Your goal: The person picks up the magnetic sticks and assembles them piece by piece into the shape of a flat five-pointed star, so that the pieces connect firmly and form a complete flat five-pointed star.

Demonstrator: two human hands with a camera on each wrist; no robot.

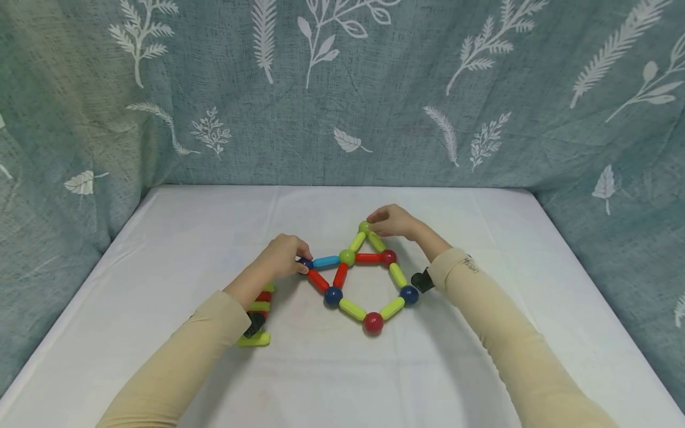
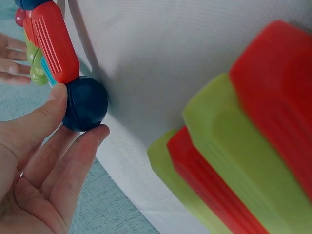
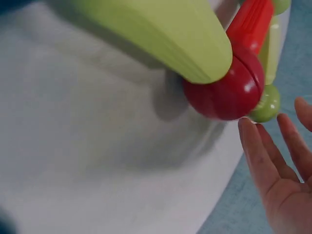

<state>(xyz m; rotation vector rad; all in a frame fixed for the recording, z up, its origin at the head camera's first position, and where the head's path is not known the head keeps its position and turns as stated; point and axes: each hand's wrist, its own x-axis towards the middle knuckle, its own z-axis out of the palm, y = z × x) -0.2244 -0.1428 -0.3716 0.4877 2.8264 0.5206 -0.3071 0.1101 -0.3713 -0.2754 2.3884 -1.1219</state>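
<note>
A flat frame of coloured sticks and balls lies on the white cloth. At its left corner my left hand pinches a dark blue ball between thumb and fingertips. A red stick and a light blue stick run from that ball. My right hand is at the far tip of the frame, fingertips right at a green ball, with fingers fairly straight and thumb apart. Two green sticks meet there, one leading to a red ball, the other to another green ball.
Beside my left forearm lies a pile of red and green sticks, partly hidden by the sleeve. The frame's near corner is a red ball. A patterned teal curtain hangs behind the white-covered table.
</note>
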